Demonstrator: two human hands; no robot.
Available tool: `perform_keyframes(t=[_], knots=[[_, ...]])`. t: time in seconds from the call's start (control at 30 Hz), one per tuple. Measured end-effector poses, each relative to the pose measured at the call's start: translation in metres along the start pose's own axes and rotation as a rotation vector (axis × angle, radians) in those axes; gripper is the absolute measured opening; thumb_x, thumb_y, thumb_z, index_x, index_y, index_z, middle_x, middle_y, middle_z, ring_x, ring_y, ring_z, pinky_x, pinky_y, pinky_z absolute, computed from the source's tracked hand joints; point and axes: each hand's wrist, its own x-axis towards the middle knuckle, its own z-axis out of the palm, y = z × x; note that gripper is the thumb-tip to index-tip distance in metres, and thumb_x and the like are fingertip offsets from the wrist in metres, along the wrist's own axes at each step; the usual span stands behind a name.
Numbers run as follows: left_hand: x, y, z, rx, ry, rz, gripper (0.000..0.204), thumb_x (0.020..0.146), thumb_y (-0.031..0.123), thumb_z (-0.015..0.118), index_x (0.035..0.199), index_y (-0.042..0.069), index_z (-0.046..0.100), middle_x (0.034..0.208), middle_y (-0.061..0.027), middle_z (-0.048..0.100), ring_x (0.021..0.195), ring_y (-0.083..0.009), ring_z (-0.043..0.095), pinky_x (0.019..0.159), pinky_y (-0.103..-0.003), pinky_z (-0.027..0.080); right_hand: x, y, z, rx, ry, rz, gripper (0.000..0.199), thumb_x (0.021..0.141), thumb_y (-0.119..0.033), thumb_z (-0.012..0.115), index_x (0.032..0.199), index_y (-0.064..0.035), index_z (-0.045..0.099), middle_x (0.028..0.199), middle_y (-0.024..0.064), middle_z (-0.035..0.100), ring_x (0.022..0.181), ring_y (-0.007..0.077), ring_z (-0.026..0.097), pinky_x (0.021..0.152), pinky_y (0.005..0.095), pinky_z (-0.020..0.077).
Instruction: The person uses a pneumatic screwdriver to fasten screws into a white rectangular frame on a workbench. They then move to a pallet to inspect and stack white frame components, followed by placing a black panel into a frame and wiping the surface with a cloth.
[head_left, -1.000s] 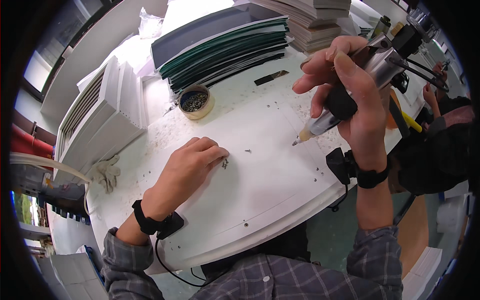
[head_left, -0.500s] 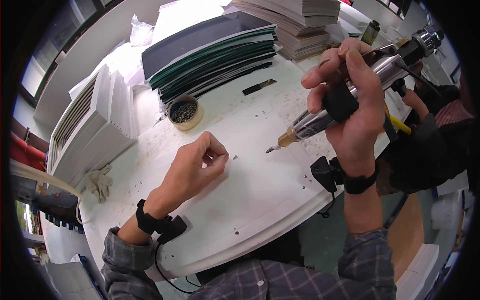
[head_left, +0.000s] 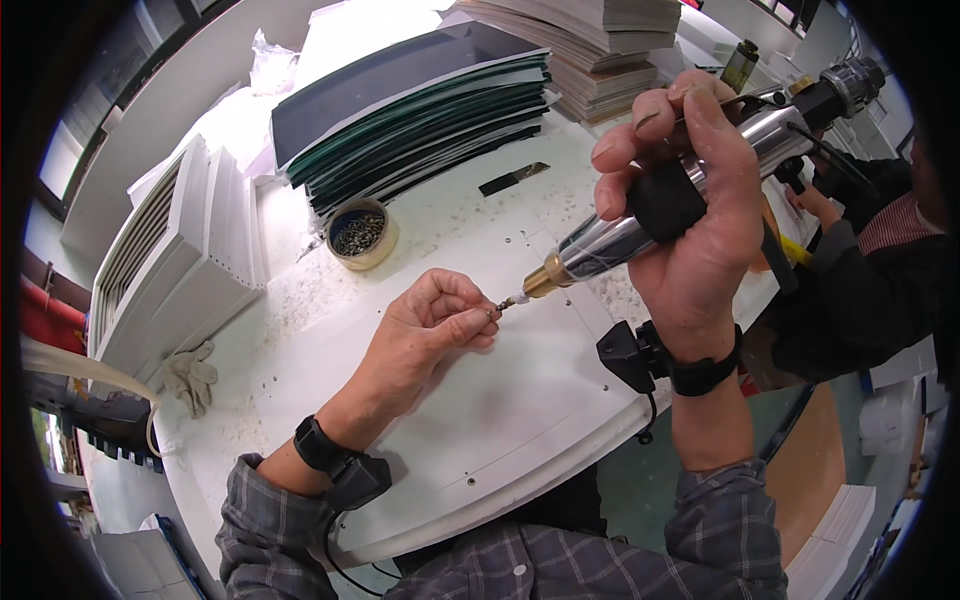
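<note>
Right at the tip of the powered screwdriver [head_left: 640, 230], a small screw [head_left: 506, 303] is being set against the bit, pinched between the thumb and forefinger of the left hand [head_left: 430, 325], whose other fingers are curled in. The screw is tiny in this view, so I take it for a screw rather than see it plainly. The right hand [head_left: 690, 210] is wrapped closed around the tool's black grip, holding the chrome barrel slanted down and to the left, its brass nose just beside the left fingertips and lifted off the work.

Below them lies a white panel [head_left: 520, 400] flat on the bench. Small dark dots sit along its edges and near its middle; whether they are driven screws or open holes cannot be told from here. As a judgement, the work stands at loading a fastener onto the bit, with the driving of this one not yet begun.

Further out, a round tub of screws [head_left: 360, 235] stands on the white worktable [head_left: 300, 300], whose surface is speckled with fine debris. Behind it rests a fanned stack of dark green sheets [head_left: 420, 110], and beyond that a stack of pale boards [head_left: 590, 50]. White slatted frames [head_left: 170, 270] lean at the left, a cloth glove [head_left: 190, 375] beside them. Another person's dark sleeve [head_left: 860, 290] shows at the right.
</note>
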Motion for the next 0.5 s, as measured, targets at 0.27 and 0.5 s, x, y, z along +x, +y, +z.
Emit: perform_keyframes(t=[0.27,0.5], knots=[[0.0020,-0.0001,-0.0004,-0.039,0.000,-0.022,0.016,0.101,0.006,0.068,0.113,0.006,0.057,0.106,-0.0074,0.070,0.097,-0.0133,0.070,0.085,-0.024,0.060,0.0013,0.0065,0.0014,-0.030,-0.031,-0.020,0.027,0.108,-0.034,0.054,0.102,-0.0074,0.054,0.089,0.0019,0.056,0.078,0.0170,0.069,0.054,0.0295,0.0545],[0.0065,0.0024,-0.0004,0.072,-0.032,-0.023,0.015,0.103,0.007,0.066,0.114,0.004,0.057,0.106,-0.0087,0.071,0.095,-0.0138,0.069,0.086,-0.027,0.057,0.0048,0.0070,0.0020,-0.001,-0.035,0.019,0.025,0.107,-0.033,0.054,0.103,-0.0080,0.054,0.090,0.0026,0.057,0.078,0.0174,0.068,0.056,0.0294,0.0547]])
